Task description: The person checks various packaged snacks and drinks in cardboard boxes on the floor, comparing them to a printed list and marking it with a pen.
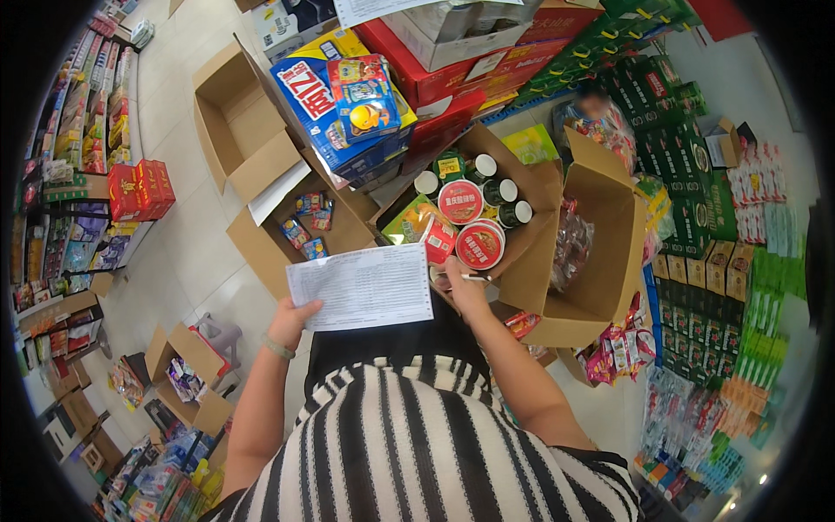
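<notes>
My left hand (297, 320) grips the lower left edge of a printed paper sheet (359, 290) with perforated side margins. A white pen (476, 278) is held in my right hand (464, 288), beside the sheet's right edge. Right above those fingers, a red and white paper tub (438, 238) lies tilted in an open cardboard carton (525, 238); whether my fingers touch it is hard to tell. Round red-lidded instant noodle tubs (480, 246), dark jars with white lids (515, 213) and a green and yellow package (409, 218) share that carton.
Left of it, another carton (355, 228) holds several small snack packs (295, 231). A blue snack box (306, 98) stands behind. On the right, an open carton (590, 313) contains wrapped dark-red packs (573, 251). Stacked green cases (675, 156) and stocked shelves (85, 130) flank the tiled floor (169, 261).
</notes>
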A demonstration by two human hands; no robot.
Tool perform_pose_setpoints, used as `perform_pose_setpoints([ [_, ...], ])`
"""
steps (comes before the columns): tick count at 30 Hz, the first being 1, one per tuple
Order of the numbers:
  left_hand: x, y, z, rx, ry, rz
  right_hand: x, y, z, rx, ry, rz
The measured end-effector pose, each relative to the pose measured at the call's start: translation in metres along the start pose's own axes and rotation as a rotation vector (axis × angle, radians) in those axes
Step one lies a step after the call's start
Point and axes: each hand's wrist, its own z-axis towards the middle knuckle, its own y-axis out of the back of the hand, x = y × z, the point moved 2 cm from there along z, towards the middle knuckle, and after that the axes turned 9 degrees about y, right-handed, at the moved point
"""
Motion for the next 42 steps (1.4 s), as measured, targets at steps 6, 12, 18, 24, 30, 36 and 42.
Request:
perform_pose_setpoints([
  [6,0.020,-0.010,-0.012,-0.114,-0.018,0.434,-0.044,0.054,0.080,-0.225,0.675,-1.045],
  [12,0.046,-0.037,-0.012,-0.077,-0.115,0.621,0.008,-0.006,0.123,-0.063,0.007,-1.037],
  [18,0.061,-0.031,-0.015,-0.095,0.061,0.457,-0.009,-0.008,0.146,0.246,-0.264,-0.646],
  [24,0.114,0.018,0.007,-0.301,0.059,0.356,0.028,-0.029,0.086,0.222,0.021,-0.190],
  [30,0.108,0.022,0.020,-0.354,-0.075,0.606,0.050,-0.099,0.053,0.382,-0.006,-0.042],
  [36,0.105,0.013,0.027,-0.305,-0.113,0.861,0.002,0.012,0.120,-0.132,0.170,-0.935],
  [42,0.065,-0.038,0.019,-0.249,-0.056,0.934,-0.041,0.128,0.182,0.166,-0.053,-1.208],
])
